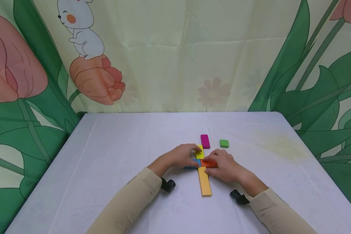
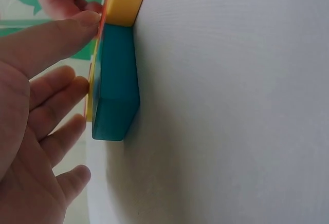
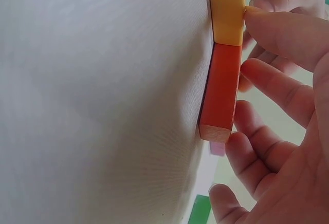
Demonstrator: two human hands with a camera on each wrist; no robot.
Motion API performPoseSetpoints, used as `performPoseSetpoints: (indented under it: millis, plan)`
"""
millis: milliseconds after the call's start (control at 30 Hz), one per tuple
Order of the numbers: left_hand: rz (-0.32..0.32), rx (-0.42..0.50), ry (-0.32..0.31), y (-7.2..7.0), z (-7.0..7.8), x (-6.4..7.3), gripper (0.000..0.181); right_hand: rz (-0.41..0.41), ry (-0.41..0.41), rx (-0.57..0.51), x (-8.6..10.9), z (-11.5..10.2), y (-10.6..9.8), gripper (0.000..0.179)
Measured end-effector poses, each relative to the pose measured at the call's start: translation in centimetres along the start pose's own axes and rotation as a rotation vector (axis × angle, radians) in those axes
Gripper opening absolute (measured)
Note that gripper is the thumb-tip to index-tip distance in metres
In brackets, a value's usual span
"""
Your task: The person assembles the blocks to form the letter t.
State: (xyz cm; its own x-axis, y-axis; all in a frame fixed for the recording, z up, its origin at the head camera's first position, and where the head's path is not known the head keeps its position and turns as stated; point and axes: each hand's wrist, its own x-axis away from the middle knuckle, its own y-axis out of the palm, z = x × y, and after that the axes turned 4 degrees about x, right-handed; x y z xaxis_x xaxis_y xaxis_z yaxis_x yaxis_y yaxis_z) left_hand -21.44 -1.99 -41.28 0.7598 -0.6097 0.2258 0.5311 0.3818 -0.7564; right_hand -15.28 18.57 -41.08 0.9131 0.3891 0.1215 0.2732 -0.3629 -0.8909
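Several coloured blocks lie together in a cross shape on the table. My left hand (image 1: 182,155) reaches in from the left, its fingertips at the yellow block (image 1: 199,156) and its thumb over the blue block (image 2: 118,64). From the right, my right hand (image 1: 226,166) touches the red-orange block (image 3: 222,85) with its fingers. Its thumb rests at the upper end of the long orange-yellow block (image 1: 204,183), which points toward me. In both wrist views the fingers are loosely extended along the blocks' upper faces. The hands partly cover the blue and red-orange blocks.
Beyond the yellow block lies a magenta block (image 1: 205,141). A small green block (image 1: 224,143) sits to its right. A white cloth covers the table (image 1: 105,156), and a printed curtain (image 1: 169,58) hangs behind its far edge.
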Motion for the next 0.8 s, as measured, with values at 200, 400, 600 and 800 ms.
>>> performPoseSetpoints:
  millis: [200,400,600,800]
  plan:
    - [0.023,-0.013,0.012,0.4,0.0,0.1,0.064,0.006,-0.007,-0.002,0.0,0.1,0.0,0.042]
    - [0.045,-0.024,-0.01,0.8,0.3,0.3,0.066,0.011,-0.004,0.007,0.0,0.2,0.1,0.041]
    - [0.052,-0.036,-0.019,0.9,0.4,0.3,0.066,0.074,-0.038,0.027,-0.1,0.7,-0.3,0.036]
    - [0.052,-0.048,-0.012,0.8,0.5,0.4,0.066,0.116,-0.007,0.022,-0.6,1.7,-1.5,0.033]
